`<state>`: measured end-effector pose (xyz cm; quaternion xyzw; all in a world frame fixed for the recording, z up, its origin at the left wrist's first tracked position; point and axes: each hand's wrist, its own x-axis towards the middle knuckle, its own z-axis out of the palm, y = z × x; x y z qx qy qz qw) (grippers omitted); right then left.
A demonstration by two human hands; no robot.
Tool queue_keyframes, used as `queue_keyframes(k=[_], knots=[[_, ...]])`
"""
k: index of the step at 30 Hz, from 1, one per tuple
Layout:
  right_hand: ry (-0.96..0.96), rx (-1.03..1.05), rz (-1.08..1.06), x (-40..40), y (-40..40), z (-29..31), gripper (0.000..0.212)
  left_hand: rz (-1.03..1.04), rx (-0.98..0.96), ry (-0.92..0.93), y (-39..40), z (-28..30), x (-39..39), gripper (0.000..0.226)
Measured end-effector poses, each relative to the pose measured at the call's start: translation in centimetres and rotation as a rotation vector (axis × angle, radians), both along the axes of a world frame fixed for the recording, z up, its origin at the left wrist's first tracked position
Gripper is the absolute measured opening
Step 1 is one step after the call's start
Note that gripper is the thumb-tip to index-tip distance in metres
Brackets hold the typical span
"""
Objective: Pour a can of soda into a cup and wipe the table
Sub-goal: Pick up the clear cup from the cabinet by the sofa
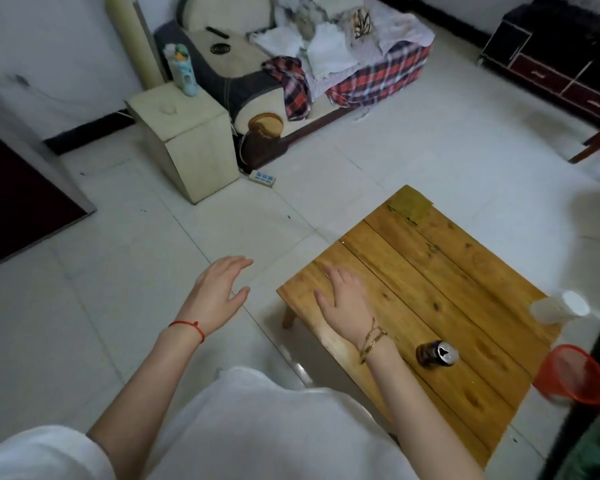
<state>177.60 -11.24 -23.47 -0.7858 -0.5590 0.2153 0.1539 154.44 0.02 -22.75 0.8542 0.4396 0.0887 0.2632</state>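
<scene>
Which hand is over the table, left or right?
The right hand, with the braided bracelet, lies open above the wooden table; the left hand, red string at its wrist, hangs over the floor.

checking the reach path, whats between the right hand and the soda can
Only bare wooden table planks lie between the right hand and the dark aluminium soda can, as the head view shows.

The room was evenly and softly lit, bright on the pale floor [430,150] toward 1 o'clock, where the tiles washed out to near white, and dim in the corners at 9 and 3 o'clock. Shadows were faint and diffuse; a weak one lay under the table [447,271] edge, and the can [438,353] top gave a small glint. The wide lens bent straight lines near the borders, and the cup [560,306] at 4 o'clock, like the rest of that edge, was smeared and soft.
</scene>
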Motion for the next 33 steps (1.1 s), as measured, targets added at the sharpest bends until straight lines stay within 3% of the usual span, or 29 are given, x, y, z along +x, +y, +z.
queue_keyframes(k=[15,25,33], knots=[[-0.048,0.023,0.181,-16.8,19.8,1.6,0.054,0.250,0.024,0.024,14.7,1.9,-20.2,0.045],[-0.078,0.021,0.310,-21.8,31.7,1.1,0.053,0.388,0.020,-0.011,24.2,1.5,-25.9,0.044],[-0.100,0.049,0.365,-23.0,46.4,1.2,0.053,0.423,0.037,0.000,37.0,2.1,-27.5,0.045]])
